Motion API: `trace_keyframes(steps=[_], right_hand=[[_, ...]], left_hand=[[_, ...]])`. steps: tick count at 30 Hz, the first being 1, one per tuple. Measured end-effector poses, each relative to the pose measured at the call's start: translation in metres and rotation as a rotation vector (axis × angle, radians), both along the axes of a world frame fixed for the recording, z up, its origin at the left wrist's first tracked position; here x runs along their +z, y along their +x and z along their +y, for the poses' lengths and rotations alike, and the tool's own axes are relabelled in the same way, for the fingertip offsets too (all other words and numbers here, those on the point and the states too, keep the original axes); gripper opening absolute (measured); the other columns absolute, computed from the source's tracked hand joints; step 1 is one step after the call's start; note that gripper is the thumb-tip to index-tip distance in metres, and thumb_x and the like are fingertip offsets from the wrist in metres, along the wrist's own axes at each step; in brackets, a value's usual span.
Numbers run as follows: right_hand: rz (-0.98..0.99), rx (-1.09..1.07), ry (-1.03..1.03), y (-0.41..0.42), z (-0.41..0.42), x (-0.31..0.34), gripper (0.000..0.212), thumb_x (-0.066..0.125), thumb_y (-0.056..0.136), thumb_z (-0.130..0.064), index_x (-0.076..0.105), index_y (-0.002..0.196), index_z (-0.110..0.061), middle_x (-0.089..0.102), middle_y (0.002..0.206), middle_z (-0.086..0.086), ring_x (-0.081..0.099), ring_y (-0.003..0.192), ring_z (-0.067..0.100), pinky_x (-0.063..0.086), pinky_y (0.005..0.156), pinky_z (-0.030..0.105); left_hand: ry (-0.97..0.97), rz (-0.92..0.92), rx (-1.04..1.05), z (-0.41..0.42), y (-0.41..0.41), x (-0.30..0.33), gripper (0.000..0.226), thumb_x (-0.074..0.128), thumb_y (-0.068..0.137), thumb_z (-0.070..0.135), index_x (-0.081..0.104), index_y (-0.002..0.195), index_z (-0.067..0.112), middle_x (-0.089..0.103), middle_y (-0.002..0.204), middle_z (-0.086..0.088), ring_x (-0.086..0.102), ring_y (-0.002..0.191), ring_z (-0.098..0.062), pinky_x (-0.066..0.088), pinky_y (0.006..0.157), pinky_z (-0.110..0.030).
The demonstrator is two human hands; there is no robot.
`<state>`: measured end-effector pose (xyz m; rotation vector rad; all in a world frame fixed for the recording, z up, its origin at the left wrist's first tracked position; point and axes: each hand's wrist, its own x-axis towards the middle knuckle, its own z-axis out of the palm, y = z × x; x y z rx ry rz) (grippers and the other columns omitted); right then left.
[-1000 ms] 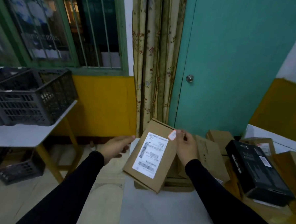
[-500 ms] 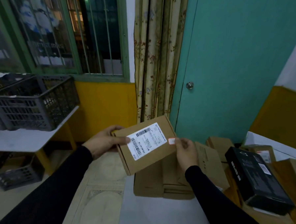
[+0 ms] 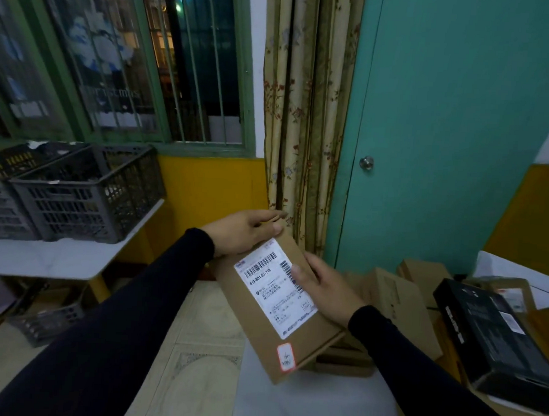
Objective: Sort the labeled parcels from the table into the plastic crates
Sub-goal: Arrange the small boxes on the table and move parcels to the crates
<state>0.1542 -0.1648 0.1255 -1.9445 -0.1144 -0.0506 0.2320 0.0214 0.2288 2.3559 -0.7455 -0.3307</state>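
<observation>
Both hands grip the parcel (image 3: 271, 300), left hand (image 3: 243, 234) on its far end, right hand (image 3: 323, 286) alongside; grey crates (image 3: 86, 194) sit well off left, closer to that left hand.

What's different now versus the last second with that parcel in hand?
The left hand, free a second ago, has taken the far end of the cardboard parcel. Both hands turned it, so the small red-edged sticker now points toward the person. The right hand shifted to its side edge. The crates, black box and remaining parcels stayed put.
</observation>
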Motion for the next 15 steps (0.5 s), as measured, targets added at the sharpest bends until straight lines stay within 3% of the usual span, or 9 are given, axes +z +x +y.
trace_keyframes(steps=[2,4,7,9,11,15], right_hand=[[-0.015,-0.019,0.068,-0.001,0.003,-0.003,0.033,0.054,0.096,-0.042,0.053,0.129,-0.037,0.07,0.111,-0.014,0.068,0.093,-0.002,0.053,0.072,0.017],[-0.001,-0.074,0.181,-0.001,0.002,-0.001,0.033,0.054,0.098,-0.037,0.057,0.13,-0.028,0.071,0.107,-0.014,0.07,0.088,-0.001,0.051,0.066,0.014],[0.014,-0.232,0.351,0.003,-0.005,-0.001,0.023,0.049,0.101,-0.036,0.061,0.116,-0.024,0.073,0.103,-0.009,0.071,0.082,0.0,0.052,0.062,0.014],[0.031,-0.324,0.417,0.008,-0.01,-0.002,0.025,0.044,0.103,-0.038,0.059,0.116,-0.024,0.073,0.109,-0.003,0.071,0.089,0.006,0.055,0.069,0.02],[0.052,-0.375,0.447,0.011,-0.013,-0.004,0.033,0.039,0.105,-0.039,0.056,0.125,-0.019,0.072,0.111,-0.002,0.07,0.092,0.007,0.054,0.07,0.02],[0.075,-0.376,0.461,0.011,-0.012,-0.005,0.035,0.034,0.106,-0.038,0.052,0.13,-0.019,0.069,0.104,-0.007,0.066,0.083,0.001,0.048,0.055,0.009]], left_hand=[[0.054,-0.041,0.001,-0.002,0.001,0.002,0.047,0.042,0.1,0.049,0.04,0.146,0.038,0.043,0.15,0.008,0.044,0.131,-0.011,0.033,0.097,-0.02],[0.034,-0.059,0.082,0.002,0.006,0.0,0.047,0.042,0.1,0.05,0.042,0.145,0.037,0.042,0.151,0.007,0.043,0.133,-0.016,0.035,0.096,-0.023],[-0.163,-0.082,0.269,0.015,0.01,-0.012,0.049,0.044,0.099,0.049,0.046,0.143,0.028,0.049,0.145,0.001,0.047,0.13,-0.019,0.039,0.091,-0.025],[-0.263,-0.098,0.368,0.021,0.01,-0.025,0.048,0.045,0.099,0.049,0.048,0.141,0.025,0.056,0.137,-0.004,0.054,0.123,-0.021,0.042,0.09,-0.028],[-0.228,-0.076,0.363,0.019,0.005,-0.039,0.05,0.044,0.099,0.05,0.046,0.142,0.026,0.057,0.136,-0.004,0.055,0.121,-0.022,0.043,0.091,-0.03],[-0.259,0.098,0.3,0.003,-0.014,-0.057,0.054,0.042,0.099,0.05,0.037,0.148,0.028,0.053,0.14,-0.001,0.054,0.122,-0.019,0.043,0.09,-0.027]])
